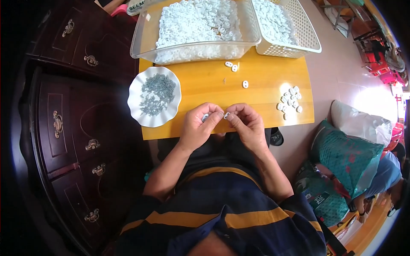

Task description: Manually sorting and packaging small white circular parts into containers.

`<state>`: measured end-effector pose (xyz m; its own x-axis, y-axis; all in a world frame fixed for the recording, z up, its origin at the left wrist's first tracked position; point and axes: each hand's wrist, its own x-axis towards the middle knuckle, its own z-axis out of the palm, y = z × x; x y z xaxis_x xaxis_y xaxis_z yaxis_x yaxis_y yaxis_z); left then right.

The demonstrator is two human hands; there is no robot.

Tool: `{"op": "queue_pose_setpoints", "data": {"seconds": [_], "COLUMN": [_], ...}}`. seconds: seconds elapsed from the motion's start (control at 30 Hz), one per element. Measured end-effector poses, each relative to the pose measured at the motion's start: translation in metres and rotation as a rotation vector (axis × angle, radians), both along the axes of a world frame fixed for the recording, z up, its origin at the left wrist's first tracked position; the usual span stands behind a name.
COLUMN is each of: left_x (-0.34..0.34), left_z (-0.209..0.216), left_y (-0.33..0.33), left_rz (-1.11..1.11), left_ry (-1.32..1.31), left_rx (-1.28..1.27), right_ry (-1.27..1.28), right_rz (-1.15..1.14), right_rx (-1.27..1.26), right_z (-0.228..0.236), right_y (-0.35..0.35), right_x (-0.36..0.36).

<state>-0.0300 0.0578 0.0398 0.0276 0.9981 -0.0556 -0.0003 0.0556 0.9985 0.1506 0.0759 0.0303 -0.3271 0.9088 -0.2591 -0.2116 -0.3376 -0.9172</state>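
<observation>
My left hand [200, 123] and my right hand [247, 126] meet over the table's near edge, each closed in a pinch. A small white plastic piece with holes [226, 115] shows between the fingertips, gripped by the right thumb and forefinger. The left fingertips touch its side. A small grey-and-white bit [205, 117] peeks out of the left hand's curled fingers, too small to name. Beside that hand stands a white scalloped plate [133, 100] with a heap of small grey screw-like pieces [159, 91]. Farther in lies a loose white two-hole oval piece [245, 84].
At the back of the yellow wooden table [196, 81] stand a clear bin [141, 40] and a perforated white basket [309, 32], both full of white pieces. Several finished-looking white pieces [290, 101] cluster at right. Dark drawers [68, 128] flank the left; green bags [346, 155] fill the right.
</observation>
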Motion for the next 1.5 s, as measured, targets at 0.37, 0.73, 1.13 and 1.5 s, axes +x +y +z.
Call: {"op": "queue_pose_setpoints", "data": {"seconds": [0.37,0.73,1.13,1.5], "left_x": [0.002,0.002,-0.026,-0.018], "left_z": [-0.004,-0.005,-0.008,-0.009], "left_y": [0.002,0.003,0.004,0.002], "left_rz": [0.0,0.006,-0.082,-0.13], "left_ry": [0.049,0.151,-0.204,-0.176], "left_rx": [0.036,0.108,-0.241,-0.179], "right_ry": [-0.078,-0.082,0.047,0.147], "right_rz": [-0.032,-0.135,-0.183,-0.265], "right_rx": [0.076,0.224,0.073,0.019], "right_z": [-0.001,-0.017,-0.006,-0.001], "right_y": [0.001,-0.004,0.005,0.008], "right_x": [-0.001,-0.01,0.0,0.002]}}
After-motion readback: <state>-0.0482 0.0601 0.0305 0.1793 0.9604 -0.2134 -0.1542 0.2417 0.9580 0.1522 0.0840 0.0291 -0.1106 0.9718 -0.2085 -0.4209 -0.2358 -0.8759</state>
